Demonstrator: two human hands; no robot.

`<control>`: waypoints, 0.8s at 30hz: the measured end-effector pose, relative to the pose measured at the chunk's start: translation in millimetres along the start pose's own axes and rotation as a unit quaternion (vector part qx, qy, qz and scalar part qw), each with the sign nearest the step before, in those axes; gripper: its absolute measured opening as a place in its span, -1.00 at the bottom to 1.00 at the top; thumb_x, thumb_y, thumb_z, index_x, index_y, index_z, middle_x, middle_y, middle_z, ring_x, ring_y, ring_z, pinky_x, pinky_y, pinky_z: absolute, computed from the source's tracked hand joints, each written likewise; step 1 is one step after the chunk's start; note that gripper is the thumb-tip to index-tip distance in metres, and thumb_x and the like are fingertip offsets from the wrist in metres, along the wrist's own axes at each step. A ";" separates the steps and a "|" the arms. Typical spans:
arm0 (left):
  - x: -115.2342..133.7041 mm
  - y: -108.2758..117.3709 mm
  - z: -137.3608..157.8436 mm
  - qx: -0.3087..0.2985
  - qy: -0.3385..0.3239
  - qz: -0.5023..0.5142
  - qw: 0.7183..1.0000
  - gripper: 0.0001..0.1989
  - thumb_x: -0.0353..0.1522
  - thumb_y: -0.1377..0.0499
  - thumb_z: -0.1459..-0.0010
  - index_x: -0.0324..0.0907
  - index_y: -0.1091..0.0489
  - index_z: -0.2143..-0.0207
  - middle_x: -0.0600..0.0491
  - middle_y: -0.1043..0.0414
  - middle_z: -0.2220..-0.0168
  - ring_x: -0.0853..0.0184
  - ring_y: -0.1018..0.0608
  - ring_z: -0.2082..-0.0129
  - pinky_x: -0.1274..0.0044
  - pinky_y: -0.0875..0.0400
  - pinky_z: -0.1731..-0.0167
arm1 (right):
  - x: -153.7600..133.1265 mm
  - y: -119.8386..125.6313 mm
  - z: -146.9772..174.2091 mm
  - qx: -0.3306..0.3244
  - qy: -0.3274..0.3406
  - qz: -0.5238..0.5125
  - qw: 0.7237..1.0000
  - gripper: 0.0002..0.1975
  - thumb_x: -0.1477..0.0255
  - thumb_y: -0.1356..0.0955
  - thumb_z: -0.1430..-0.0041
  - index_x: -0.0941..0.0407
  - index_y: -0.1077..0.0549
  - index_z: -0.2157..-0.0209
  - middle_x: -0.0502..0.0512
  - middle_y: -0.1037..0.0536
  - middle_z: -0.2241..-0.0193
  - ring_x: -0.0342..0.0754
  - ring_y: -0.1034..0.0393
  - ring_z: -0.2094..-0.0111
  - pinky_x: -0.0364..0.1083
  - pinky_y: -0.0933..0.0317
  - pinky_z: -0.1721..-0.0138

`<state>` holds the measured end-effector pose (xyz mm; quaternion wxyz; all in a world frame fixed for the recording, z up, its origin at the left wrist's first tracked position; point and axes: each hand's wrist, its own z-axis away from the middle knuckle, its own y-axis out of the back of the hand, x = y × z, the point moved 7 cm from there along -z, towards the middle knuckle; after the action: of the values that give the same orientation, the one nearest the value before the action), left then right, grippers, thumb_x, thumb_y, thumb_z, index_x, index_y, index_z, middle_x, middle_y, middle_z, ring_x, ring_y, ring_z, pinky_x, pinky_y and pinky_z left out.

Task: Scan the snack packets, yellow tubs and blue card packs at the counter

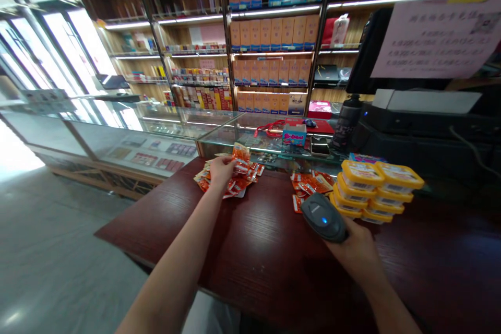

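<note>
My left hand (221, 169) is at the far left part of the dark table, fingers closed on an orange snack packet (241, 152) that tilts up from a loose pile of orange and red packets (237, 186). In my right hand (358, 248) is a dark grey barcode scanner (323, 216) with a blue light on top. Its head points forward and left, close to a second, smaller pile of similar packets (311, 185). Beside the scanner are stacked yellow-lidded plastic tubs (362, 173); the scanner and hand partly hide the lower ones.
A glass display counter (219, 128) borders the table at the back, holding a small pink-and-blue box (294, 134), a phone (320, 146) and a red lanyard (270, 128). At right stand a dark bottle (345, 122), a monitor with a paper sign (434, 36) and a black printer-like machine (426, 125).
</note>
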<state>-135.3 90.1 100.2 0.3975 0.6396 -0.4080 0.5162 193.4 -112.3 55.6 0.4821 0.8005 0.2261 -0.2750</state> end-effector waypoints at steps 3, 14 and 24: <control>4.2 27.7 -10.7 0.010 -0.030 -0.112 0.993 -0.81 -0.40 -0.19 0.06 -0.30 -0.50 0.35 0.09 -0.44 0.59 0.41 -0.43 0.66 0.57 -0.36 0.58 | -0.1 0.2 0.7 -0.001 0.003 0.001 1.000 -0.69 0.24 -0.34 -0.02 0.08 -0.51 0.22 0.15 -0.63 0.38 0.10 -0.53 0.30 -0.05 -0.33 0.22; 32.1 2.7 -2.4 -0.095 -0.410 -0.546 0.724 -0.72 -0.40 -0.02 -0.17 -0.10 -0.55 0.32 -0.02 -0.51 0.25 0.23 -0.47 0.19 0.44 -0.33 0.20 | 0.4 -1.6 1.6 0.007 0.011 0.019 1.000 -0.69 0.21 -0.33 -0.02 0.05 -0.52 0.23 0.12 -0.63 0.41 0.11 -0.54 0.31 -0.06 -0.33 0.26; 6.5 -18.3 -5.8 -0.122 -0.376 -0.657 0.642 -0.73 -0.48 -0.01 -0.13 -0.27 -0.53 0.33 -0.21 -0.45 0.22 0.09 -0.41 0.10 0.35 -0.29 0.20 | 0.0 -1.0 1.0 0.009 0.009 0.038 0.999 -0.73 0.24 -0.31 -0.02 0.05 -0.51 0.28 0.14 -0.63 0.41 0.11 -0.54 0.26 -0.05 -0.32 0.22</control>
<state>-119.3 101.3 105.9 0.5193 0.8240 -0.0538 -0.2203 192.6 -112.8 54.5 0.4832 0.8151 0.1972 -0.2515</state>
